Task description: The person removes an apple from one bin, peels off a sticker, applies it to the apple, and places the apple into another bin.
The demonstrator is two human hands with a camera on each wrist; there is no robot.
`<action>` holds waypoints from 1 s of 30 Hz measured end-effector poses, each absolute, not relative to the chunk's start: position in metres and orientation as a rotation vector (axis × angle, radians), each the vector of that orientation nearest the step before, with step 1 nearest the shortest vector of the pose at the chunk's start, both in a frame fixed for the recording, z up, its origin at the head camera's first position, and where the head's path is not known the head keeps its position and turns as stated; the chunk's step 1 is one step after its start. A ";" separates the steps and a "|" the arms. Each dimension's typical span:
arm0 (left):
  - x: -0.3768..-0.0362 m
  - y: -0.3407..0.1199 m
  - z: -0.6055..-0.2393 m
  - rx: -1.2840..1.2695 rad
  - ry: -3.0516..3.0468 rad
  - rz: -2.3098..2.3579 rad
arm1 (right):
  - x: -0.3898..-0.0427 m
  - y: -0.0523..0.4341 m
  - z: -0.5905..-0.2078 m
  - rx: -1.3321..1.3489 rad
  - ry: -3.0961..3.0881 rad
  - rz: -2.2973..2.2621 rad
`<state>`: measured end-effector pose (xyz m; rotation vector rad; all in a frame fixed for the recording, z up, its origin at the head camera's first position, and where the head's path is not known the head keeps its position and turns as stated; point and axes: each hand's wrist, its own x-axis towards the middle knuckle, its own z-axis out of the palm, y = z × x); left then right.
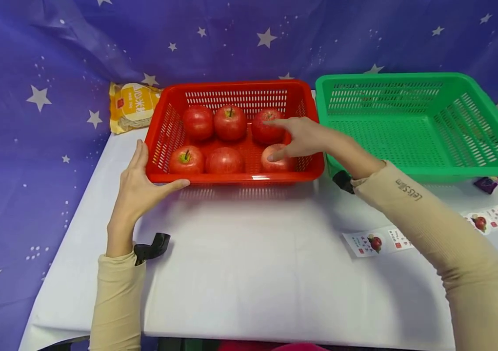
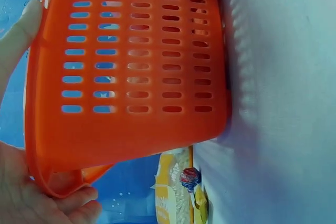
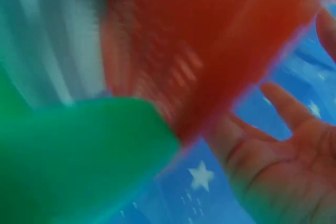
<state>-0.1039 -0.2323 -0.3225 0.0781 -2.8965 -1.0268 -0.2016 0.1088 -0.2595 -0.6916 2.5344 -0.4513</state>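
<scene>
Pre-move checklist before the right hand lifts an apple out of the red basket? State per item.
1. Left hand steadies the red basket at its near-left corner: ok.
2. Right hand over the right-hand apples, fingers straight: ok.
3. Apple gripped: not ok, thumb only touches it.
4. Green basket beside it, nothing seen inside: ok.
5. Sticker strip lies apart from both baskets: ok.
6. Right wrist view usable: not ok, blurred.

Open white tabletop [image 1: 249, 263] in front of red slotted plastic basket [image 1: 235, 178]; green slotted plastic basket [image 1: 424, 170] crowding its right wall, yellow food packet [image 1: 131, 106] behind-left, sticker strip [image 1: 380, 241] front-right.
</scene>
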 end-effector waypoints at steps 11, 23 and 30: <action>-0.104 -0.226 -0.333 0.090 -2.863 -1.046 | -0.214 0.094 -0.300 -0.752 2.367 -0.215; -0.105 -0.229 -0.331 0.093 -2.820 -1.026 | -0.209 0.103 -0.282 -0.706 2.521 -0.493; -0.107 -0.231 -0.334 0.080 -2.800 -1.021 | -0.202 0.112 -0.261 -0.734 2.595 -0.647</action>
